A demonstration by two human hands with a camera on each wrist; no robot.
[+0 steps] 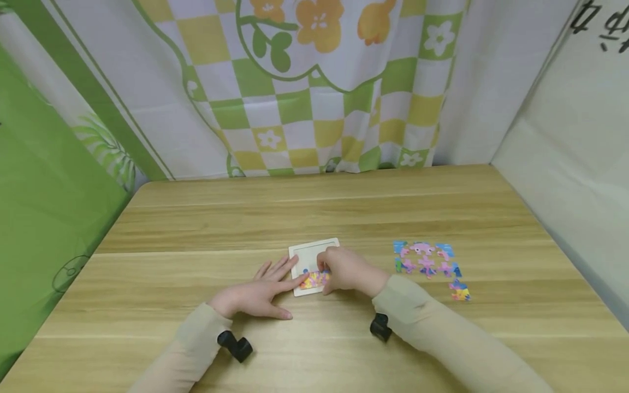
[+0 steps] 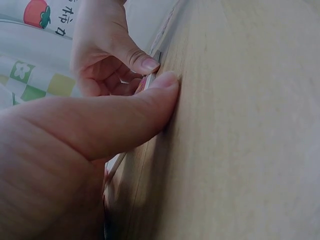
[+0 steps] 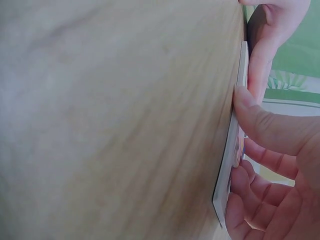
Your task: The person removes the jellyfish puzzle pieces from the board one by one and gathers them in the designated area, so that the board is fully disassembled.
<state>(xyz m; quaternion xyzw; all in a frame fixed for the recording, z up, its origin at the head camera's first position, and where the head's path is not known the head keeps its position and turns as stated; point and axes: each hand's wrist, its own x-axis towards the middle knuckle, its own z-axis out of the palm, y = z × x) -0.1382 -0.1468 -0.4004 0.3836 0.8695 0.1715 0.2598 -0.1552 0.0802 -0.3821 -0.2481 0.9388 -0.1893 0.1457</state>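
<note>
A small white puzzle tray (image 1: 308,256) lies on the wooden table, with yellow and pink puzzle pieces (image 1: 310,280) along its near side. My left hand (image 1: 260,295) lies with extended fingers at the tray's left edge, the index fingertip on the pieces. My right hand (image 1: 348,269) is at the tray's right side with curled fingers, pinching a puzzle piece (image 3: 238,152) at the near right corner. Its thumb (image 3: 260,120) touches the tray's near rim in the right wrist view. The hand partly hides that piece.
To the right lies a loose group of pink and blue puzzle pieces (image 1: 426,261), with a few yellow-and-blue pieces (image 1: 460,291) just below it. A checked curtain (image 1: 314,120) hangs behind the wooden table (image 1: 196,218). A white cloth wall (image 1: 580,164) stands at the right.
</note>
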